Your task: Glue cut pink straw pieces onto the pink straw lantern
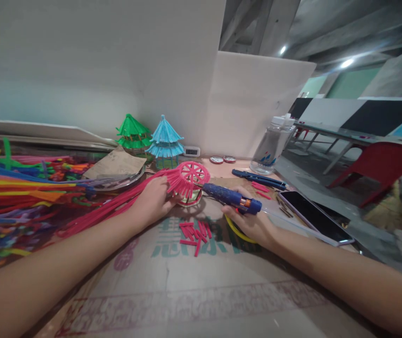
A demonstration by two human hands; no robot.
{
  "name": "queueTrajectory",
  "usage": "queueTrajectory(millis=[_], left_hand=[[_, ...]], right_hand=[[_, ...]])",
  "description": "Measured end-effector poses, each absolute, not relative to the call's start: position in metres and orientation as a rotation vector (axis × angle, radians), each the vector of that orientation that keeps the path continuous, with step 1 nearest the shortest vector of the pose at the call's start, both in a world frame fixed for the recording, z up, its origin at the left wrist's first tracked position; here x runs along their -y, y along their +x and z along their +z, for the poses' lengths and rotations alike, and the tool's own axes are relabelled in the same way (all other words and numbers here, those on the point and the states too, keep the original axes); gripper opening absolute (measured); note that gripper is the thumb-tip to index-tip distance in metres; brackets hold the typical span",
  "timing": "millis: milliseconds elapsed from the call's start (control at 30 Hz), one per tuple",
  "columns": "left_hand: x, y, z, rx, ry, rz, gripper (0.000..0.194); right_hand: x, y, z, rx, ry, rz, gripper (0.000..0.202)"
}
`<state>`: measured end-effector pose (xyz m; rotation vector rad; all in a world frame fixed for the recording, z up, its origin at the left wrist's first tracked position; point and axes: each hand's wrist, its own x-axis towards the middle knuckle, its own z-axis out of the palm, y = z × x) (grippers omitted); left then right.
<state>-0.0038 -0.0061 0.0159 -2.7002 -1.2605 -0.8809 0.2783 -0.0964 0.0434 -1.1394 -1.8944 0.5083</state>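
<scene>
My right hand (pixel 245 213) is wrapped round a dark blue glue gun (pixel 234 198), whose tip points left at a pink round frame (pixel 190 178) with spokes. Beside that frame, my left hand (pixel 156 199) is closed on its left edge, where long pink pipe cleaners (pixel 105 211) trail away to the left. Short cut pink pieces (pixel 196 234) lie on the cardboard below the frame. A yellow ring (pixel 238 230) shows under my right hand.
Coloured pipe cleaners (pixel 21 197) are heaped at left. Green (pixel 132 131) and blue (pixel 165 141) small pavilions stand behind, near a small digital clock (pixel 191 151). At right are a water bottle (pixel 271 145), a blue cutter (pixel 259 179) and a phone (pixel 315 217).
</scene>
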Motion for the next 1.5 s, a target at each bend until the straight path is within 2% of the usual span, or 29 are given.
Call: queueTrajectory(millis=[500,667,800,900,1033,1133,1333,1500], left_hand=[[0.003,-0.002,0.015,1.382,-2.735,-0.992,0.022],[0.002,-0.003,0.015,1.444,-2.776,-0.917,0.024],[0.004,-0.002,0.016,1.366,-2.798,-0.991,0.031],[0.004,-0.002,0.016,1.360,-2.796,-1.010,0.031],[0.004,-0.002,0.014,1.444,-2.754,-0.989,0.032],[0.003,-0.002,0.014,1.479,-2.738,-0.983,0.030],[0.003,-0.003,0.014,1.475,-2.756,-0.982,0.023],[0.003,-0.002,0.014,1.511,-2.733,-0.933,0.022]], right_hand=[[0.097,0.280,0.040,1.932,-1.180,0.498,0.040],[0.097,0.280,0.054,1.737,-1.115,0.608,0.042],[0.062,0.287,0.070,1.604,-1.094,0.581,0.046],[0.013,0.294,0.080,1.639,-1.339,0.555,0.045],[-0.047,0.297,0.083,1.692,-1.522,0.502,0.022],[-0.073,0.286,0.075,1.713,-1.592,0.479,0.014],[-0.086,0.270,0.056,1.851,-1.661,0.493,0.014],[-0.071,0.292,0.071,2.041,-1.780,0.251,0.024]])
